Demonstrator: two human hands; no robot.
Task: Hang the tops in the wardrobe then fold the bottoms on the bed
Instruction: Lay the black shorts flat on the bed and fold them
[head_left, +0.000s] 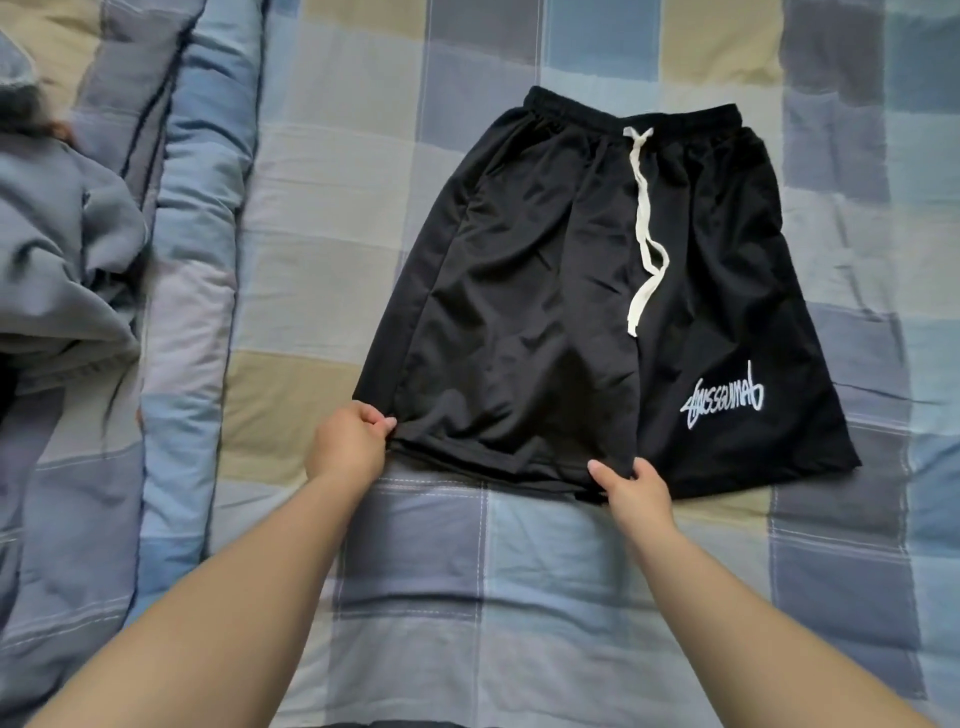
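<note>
The black shorts (597, 291) lie flat on the checked bed (467, 571), waistband away, with the left hand (348, 447) and right hand (631, 491) each pinching the near hem of one leg (probably readying a fold), while grey clothing (62, 270) is cut off at left.

I've got one view only: head cam, wide-angle, looking steeply down and forward over the bed (441, 571), close in, black shorts (571, 291) centre frame, both forearms entering from the bottom edge
</note>
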